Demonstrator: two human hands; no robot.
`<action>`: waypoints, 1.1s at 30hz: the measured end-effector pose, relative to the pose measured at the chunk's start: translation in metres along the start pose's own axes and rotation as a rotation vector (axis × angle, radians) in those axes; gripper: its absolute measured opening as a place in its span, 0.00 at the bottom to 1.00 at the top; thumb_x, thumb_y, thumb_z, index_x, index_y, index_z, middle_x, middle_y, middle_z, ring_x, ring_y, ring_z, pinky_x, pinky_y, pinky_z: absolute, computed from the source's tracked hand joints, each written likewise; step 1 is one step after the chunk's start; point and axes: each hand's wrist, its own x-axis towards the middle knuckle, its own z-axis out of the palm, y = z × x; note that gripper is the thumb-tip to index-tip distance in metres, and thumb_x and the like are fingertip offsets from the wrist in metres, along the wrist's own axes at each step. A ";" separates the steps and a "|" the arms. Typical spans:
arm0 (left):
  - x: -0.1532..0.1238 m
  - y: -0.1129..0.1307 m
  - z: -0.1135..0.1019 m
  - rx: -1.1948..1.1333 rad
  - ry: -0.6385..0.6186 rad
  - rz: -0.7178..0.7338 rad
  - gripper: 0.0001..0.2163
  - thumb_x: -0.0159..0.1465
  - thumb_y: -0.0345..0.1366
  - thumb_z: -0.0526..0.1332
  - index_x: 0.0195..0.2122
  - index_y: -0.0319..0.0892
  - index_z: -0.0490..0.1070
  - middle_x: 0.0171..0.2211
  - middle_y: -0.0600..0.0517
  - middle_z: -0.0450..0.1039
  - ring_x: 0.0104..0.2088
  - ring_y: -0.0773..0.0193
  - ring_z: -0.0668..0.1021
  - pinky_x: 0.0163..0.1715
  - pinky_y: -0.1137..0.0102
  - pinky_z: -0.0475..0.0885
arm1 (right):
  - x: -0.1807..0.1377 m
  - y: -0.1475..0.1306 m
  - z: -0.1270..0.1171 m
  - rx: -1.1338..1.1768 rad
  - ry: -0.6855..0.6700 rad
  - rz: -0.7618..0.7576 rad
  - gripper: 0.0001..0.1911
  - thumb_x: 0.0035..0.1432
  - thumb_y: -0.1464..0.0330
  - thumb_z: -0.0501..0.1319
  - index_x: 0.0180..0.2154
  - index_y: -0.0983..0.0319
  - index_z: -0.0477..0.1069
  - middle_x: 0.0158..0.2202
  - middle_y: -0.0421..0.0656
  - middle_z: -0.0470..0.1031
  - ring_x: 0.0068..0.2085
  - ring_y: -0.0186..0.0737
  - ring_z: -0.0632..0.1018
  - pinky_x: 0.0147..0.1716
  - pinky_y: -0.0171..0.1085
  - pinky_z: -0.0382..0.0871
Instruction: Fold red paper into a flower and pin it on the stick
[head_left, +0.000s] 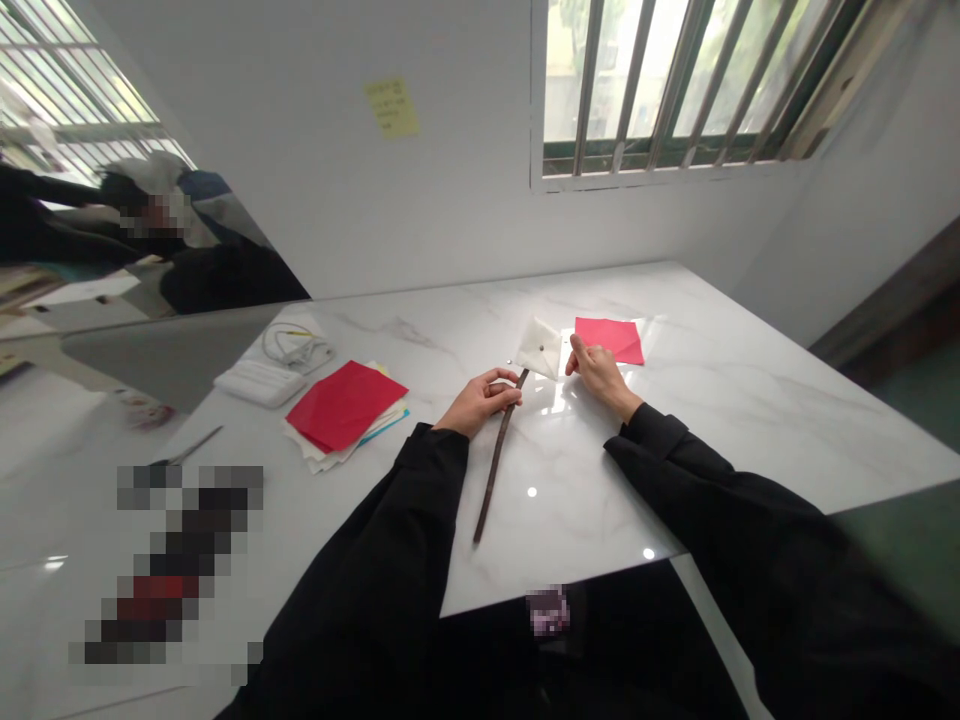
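1. Over the glossy white marble-patterned worktop (750,385), the left hand (480,402) pinches a slim dark-brown wooden-looking stick (493,465) near its top. Should that grip slacken, the stick could twist or roll, since no other hand steadies it.
2. At the stick's upper end sits an off-white folded square of paper (531,335) with a small dark round stud (541,349) near its middle. Whether stick and paper are joined I cannot tell; a tug could tear the paper around the stud.
3. Just right of the paper, the right hand (596,374) has curled fingers; whether its grip pinches anything I cannot tell. A nudge from it might crease the paper or shift the flat pinkish-red sheet (619,340) beyond.
4. Left of the black left sleeve (390,530), a dragging cuff could spread the loose stack of red, cream and blue sheets (349,405).
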 end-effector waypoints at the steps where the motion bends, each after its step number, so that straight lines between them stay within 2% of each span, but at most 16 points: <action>1: 0.000 0.000 0.000 -0.001 0.000 0.000 0.26 0.52 0.49 0.79 0.44 0.41 0.72 0.30 0.51 0.80 0.32 0.64 0.79 0.38 0.70 0.68 | 0.000 0.000 0.000 -0.001 -0.003 -0.006 0.40 0.74 0.44 0.44 0.20 0.59 0.75 0.23 0.47 0.73 0.30 0.45 0.74 0.43 0.45 0.66; 5: 0.000 0.000 0.000 -0.002 0.004 -0.006 0.26 0.51 0.48 0.79 0.44 0.41 0.72 0.30 0.52 0.80 0.30 0.65 0.78 0.37 0.70 0.67 | 0.001 0.002 0.001 -0.011 -0.023 -0.016 0.39 0.75 0.46 0.44 0.24 0.60 0.78 0.23 0.45 0.72 0.29 0.43 0.73 0.39 0.42 0.65; 11: 0.000 0.000 0.000 -0.020 0.020 -0.015 0.27 0.51 0.49 0.79 0.44 0.41 0.72 0.30 0.51 0.81 0.31 0.65 0.78 0.38 0.70 0.68 | 0.001 0.004 0.002 0.001 -0.022 0.000 0.41 0.73 0.41 0.42 0.27 0.60 0.78 0.23 0.44 0.70 0.28 0.43 0.73 0.38 0.41 0.64; 14: 0.000 -0.001 -0.001 -0.029 0.020 -0.014 0.27 0.51 0.49 0.79 0.44 0.41 0.72 0.30 0.51 0.81 0.31 0.66 0.78 0.38 0.70 0.68 | -0.001 0.004 0.003 0.036 0.029 -0.001 0.36 0.72 0.41 0.45 0.40 0.61 0.79 0.24 0.43 0.71 0.29 0.45 0.75 0.37 0.42 0.65; 18: 0.000 -0.001 -0.002 -0.030 0.007 -0.011 0.26 0.52 0.49 0.79 0.44 0.42 0.72 0.30 0.51 0.81 0.31 0.65 0.78 0.39 0.69 0.69 | -0.003 0.004 0.004 0.099 0.076 0.007 0.37 0.71 0.42 0.49 0.62 0.64 0.70 0.25 0.41 0.72 0.31 0.48 0.76 0.39 0.43 0.67; 21: -0.001 0.000 -0.002 -0.022 0.004 -0.008 0.25 0.52 0.48 0.79 0.44 0.42 0.72 0.30 0.51 0.81 0.31 0.65 0.78 0.39 0.69 0.69 | -0.005 0.002 0.004 0.118 0.090 -0.044 0.38 0.72 0.44 0.48 0.68 0.63 0.66 0.25 0.40 0.72 0.31 0.47 0.77 0.39 0.43 0.68; 24: -0.001 0.001 -0.001 -0.008 0.001 -0.008 0.25 0.53 0.48 0.78 0.44 0.41 0.72 0.30 0.51 0.81 0.31 0.65 0.78 0.39 0.69 0.69 | -0.006 -0.002 -0.001 0.110 0.092 -0.094 0.37 0.73 0.45 0.48 0.70 0.61 0.64 0.24 0.38 0.70 0.30 0.45 0.76 0.38 0.42 0.67; 27: -0.002 0.001 -0.001 -0.007 0.007 -0.012 0.25 0.53 0.48 0.78 0.44 0.41 0.72 0.30 0.51 0.81 0.30 0.66 0.77 0.38 0.70 0.68 | -0.005 -0.007 -0.007 0.058 0.068 -0.139 0.35 0.73 0.43 0.47 0.64 0.60 0.72 0.24 0.39 0.70 0.29 0.43 0.75 0.36 0.40 0.66; 29: -0.002 0.001 -0.001 -0.024 0.023 -0.009 0.25 0.53 0.48 0.78 0.44 0.42 0.72 0.30 0.51 0.81 0.30 0.66 0.77 0.37 0.70 0.67 | -0.003 -0.007 -0.009 0.013 0.050 -0.133 0.38 0.73 0.41 0.44 0.48 0.60 0.82 0.24 0.41 0.71 0.30 0.43 0.75 0.37 0.40 0.65; 30: -0.002 0.000 -0.001 -0.037 0.032 -0.006 0.25 0.53 0.48 0.79 0.44 0.42 0.72 0.30 0.52 0.80 0.30 0.66 0.77 0.36 0.71 0.67 | -0.002 -0.007 -0.009 -0.010 0.047 -0.118 0.40 0.72 0.40 0.42 0.38 0.60 0.83 0.23 0.42 0.71 0.31 0.43 0.76 0.38 0.40 0.65; 32: -0.002 0.000 -0.001 -0.063 0.046 -0.003 0.26 0.52 0.48 0.79 0.44 0.42 0.71 0.30 0.52 0.80 0.30 0.66 0.77 0.36 0.71 0.67 | 0.000 -0.004 -0.009 -0.041 0.063 -0.080 0.45 0.72 0.39 0.39 0.22 0.60 0.76 0.22 0.44 0.71 0.30 0.43 0.76 0.40 0.41 0.65; 33: -0.002 0.000 -0.001 -0.070 0.050 -0.004 0.26 0.51 0.47 0.79 0.44 0.42 0.71 0.30 0.52 0.80 0.30 0.66 0.77 0.36 0.71 0.67 | 0.000 -0.003 -0.008 -0.048 0.075 -0.066 0.45 0.72 0.38 0.39 0.19 0.59 0.72 0.21 0.45 0.71 0.30 0.43 0.76 0.41 0.41 0.65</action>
